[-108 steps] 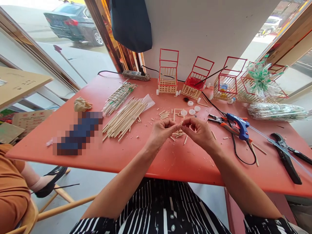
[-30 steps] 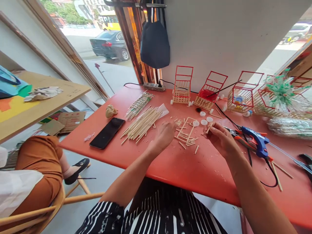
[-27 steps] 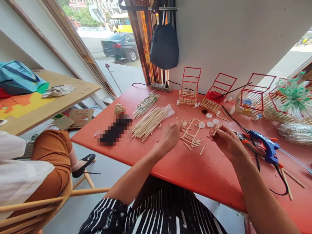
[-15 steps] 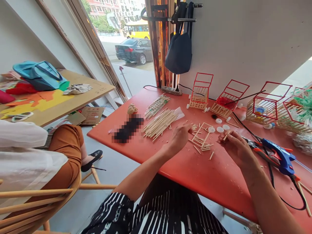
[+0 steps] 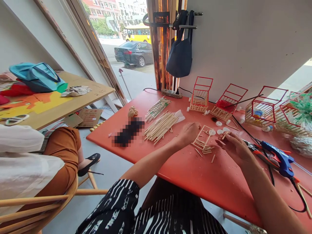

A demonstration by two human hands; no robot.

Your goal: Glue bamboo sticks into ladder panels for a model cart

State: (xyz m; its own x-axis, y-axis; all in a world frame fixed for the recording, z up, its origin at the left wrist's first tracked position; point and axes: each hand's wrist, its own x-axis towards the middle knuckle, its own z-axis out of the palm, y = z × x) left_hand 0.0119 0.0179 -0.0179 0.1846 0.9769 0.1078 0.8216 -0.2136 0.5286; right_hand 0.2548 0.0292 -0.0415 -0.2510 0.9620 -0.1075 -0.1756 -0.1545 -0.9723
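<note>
My left hand (image 5: 188, 134) is closed above the red table (image 5: 180, 169), at the left edge of a small wooden stick frame (image 5: 203, 136); whatever its fingertips pinch is too small to make out. In my right hand (image 5: 235, 148), a short wooden stick (image 5: 225, 135) is held between thumb and fingers. Short cut sticks (image 5: 207, 149) lie under and in front of the frame. White round discs (image 5: 219, 132) rest between the hands, beyond them. To the left of my left hand is a pile of long wooden sticks (image 5: 161, 126).
Small stick carts with red handles (image 5: 199, 100) line the back. Pliers (image 5: 255, 151) and a blue glue gun (image 5: 284, 161) with a cord lie at the right. A seated person (image 5: 60, 149) is at the left, beside another table (image 5: 97, 92).
My left hand has moved right, towards the small stick frame. My right hand still holds the short stick, with its fingers slightly shifted. The view has tilted a little.
</note>
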